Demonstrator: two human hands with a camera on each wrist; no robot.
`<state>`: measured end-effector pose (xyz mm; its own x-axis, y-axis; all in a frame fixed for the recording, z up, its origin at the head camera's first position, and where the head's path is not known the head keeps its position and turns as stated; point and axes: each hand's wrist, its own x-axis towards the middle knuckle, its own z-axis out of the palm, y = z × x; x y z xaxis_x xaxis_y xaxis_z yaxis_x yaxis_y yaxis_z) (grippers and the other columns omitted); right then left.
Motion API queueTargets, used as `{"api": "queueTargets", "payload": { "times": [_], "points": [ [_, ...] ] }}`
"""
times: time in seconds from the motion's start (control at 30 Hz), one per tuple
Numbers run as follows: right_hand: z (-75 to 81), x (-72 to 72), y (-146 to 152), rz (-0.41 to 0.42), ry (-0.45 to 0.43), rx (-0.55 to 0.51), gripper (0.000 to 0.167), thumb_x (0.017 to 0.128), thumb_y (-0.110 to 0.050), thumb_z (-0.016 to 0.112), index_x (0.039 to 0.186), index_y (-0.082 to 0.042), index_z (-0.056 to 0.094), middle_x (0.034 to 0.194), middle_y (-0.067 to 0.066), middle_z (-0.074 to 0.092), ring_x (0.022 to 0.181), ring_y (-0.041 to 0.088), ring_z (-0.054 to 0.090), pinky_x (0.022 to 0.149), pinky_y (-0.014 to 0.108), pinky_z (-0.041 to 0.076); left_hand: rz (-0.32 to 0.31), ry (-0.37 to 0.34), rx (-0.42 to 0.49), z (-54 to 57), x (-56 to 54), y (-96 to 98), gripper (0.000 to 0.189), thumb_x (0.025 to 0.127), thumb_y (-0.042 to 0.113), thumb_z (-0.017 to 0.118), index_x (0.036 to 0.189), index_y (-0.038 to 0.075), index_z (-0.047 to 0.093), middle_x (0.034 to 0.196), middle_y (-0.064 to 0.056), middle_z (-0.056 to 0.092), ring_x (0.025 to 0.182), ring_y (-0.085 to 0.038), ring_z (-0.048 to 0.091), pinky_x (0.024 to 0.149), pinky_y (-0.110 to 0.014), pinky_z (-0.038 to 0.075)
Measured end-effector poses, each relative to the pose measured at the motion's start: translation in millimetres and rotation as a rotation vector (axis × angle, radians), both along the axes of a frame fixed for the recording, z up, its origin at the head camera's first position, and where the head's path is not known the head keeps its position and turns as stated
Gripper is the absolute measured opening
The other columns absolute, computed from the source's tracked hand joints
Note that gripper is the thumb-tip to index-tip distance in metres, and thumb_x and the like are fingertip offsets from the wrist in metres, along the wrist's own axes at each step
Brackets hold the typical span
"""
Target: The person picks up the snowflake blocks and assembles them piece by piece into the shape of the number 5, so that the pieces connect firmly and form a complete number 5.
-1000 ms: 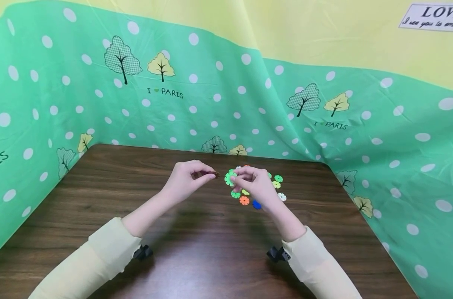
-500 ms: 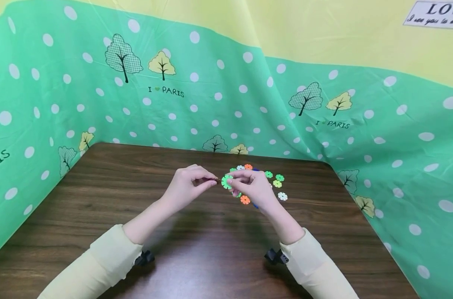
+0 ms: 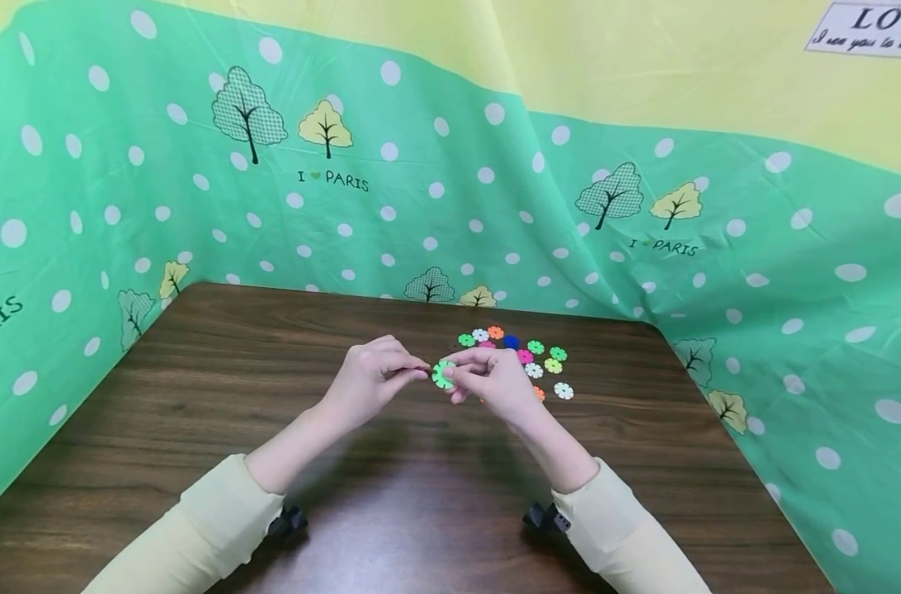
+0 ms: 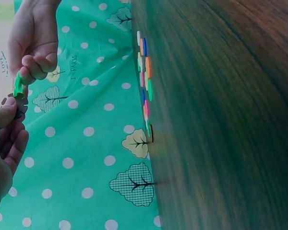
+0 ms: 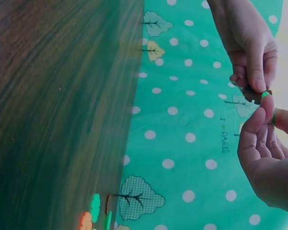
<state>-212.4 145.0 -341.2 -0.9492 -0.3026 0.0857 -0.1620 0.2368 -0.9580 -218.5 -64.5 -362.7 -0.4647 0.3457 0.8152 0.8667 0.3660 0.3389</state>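
In the head view my left hand point(image 3: 372, 379) pinches a brown notched plastic disc point(image 5: 251, 95) between thumb and fingers; most of it is hidden there. Across from it, my right hand point(image 3: 497, 386) pinches a bright green flower-shaped disc point(image 3: 441, 374) by its right side. Both discs are held up above the table, with their rims meeting; the left wrist view has the green disc point(image 4: 18, 87) against the brown one. How deeply the notches engage cannot be seen.
Beyond my right hand, several loose flower-shaped discs lie on the dark wooden table point(image 3: 272, 346), among them a white disc point(image 3: 563, 391), a yellow disc point(image 3: 553, 365) and a blue disc point(image 3: 511, 341). A green polka-dot cloth point(image 3: 391, 214) hangs behind the table.
My right hand has moved left and slightly down with the green disc, closing the gap to the brown disc. My left hand has dropped slightly and keeps its pinch.
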Motion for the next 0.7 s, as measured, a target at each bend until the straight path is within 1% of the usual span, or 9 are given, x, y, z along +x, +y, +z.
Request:
{"api": "queueTargets", "payload": {
  "times": [0.07,0.1,0.23,0.4,0.53,0.7],
  "points": [
    [-0.9,0.7,-1,-0.005,-0.001,0.002,0.022,0.085,-0.011,0.070,0.100,0.005,0.069,0.074,0.011,0.070,0.056,0.015,0.064,0.060,0.030,0.056,-0.012,0.023,0.005,-1.2,-0.5,-0.2,0.012,0.070,0.006,0.081,0.081,0.007,0.076,0.070,0.004,0.066,0.065,-0.007,0.055,0.056,-0.013,0.042],
    [-1.1,1.0,-1,-0.005,0.000,-0.001,0.021,0.085,-0.010,0.070,0.100,0.005,0.069,0.075,0.011,0.070,0.056,0.015,0.064,0.064,0.033,0.057,-0.017,0.030,0.007,-1.8,-0.8,-0.1,0.012,0.070,0.006,0.081,0.081,0.007,0.076,0.069,0.004,0.066,0.065,-0.006,0.054,0.056,-0.013,0.042],
    [-1.0,3.3,-2,-0.019,0.009,0.006,0.018,0.085,-0.010,0.070,0.097,0.004,0.070,0.075,0.013,0.071,0.055,0.015,0.064,0.062,0.032,0.057,-0.041,0.042,0.014,-3.9,-2.1,1.0,0.011,0.071,0.005,0.080,0.081,0.006,0.076,0.069,0.003,0.065,0.064,-0.006,0.054,0.055,-0.013,0.042],
    [-2.1,4.8,-4,-0.014,0.012,0.009,0.016,0.086,-0.007,0.068,0.096,0.005,0.069,0.077,0.018,0.070,0.054,0.014,0.063,0.058,0.030,0.056,-0.054,0.041,0.005,-7.0,-2.0,2.6,0.011,0.070,0.003,0.081,0.080,0.006,0.076,0.068,0.003,0.065,0.063,-0.006,0.054,0.055,-0.012,0.042],
    [-4.8,5.4,-5,0.005,0.014,0.019,0.016,0.086,-0.007,0.068,0.096,0.005,0.069,0.074,0.016,0.070,0.054,0.013,0.062,0.057,0.028,0.056,-0.059,0.045,-0.008,-10.7,-1.2,2.8,0.011,0.070,0.003,0.081,0.079,0.006,0.076,0.067,0.004,0.064,0.063,-0.005,0.053,0.054,-0.011,0.041],
    [-7.6,6.2,-4,0.012,0.022,0.014,0.018,0.085,-0.009,0.069,0.097,0.004,0.070,0.076,0.015,0.070,0.055,0.014,0.062,0.060,0.029,0.056,-0.060,0.026,0.014,-13.7,-0.9,1.2,0.011,0.071,0.004,0.080,0.081,0.006,0.075,0.069,0.005,0.064,0.064,-0.006,0.052,0.054,-0.011,0.041]
  ]
}}
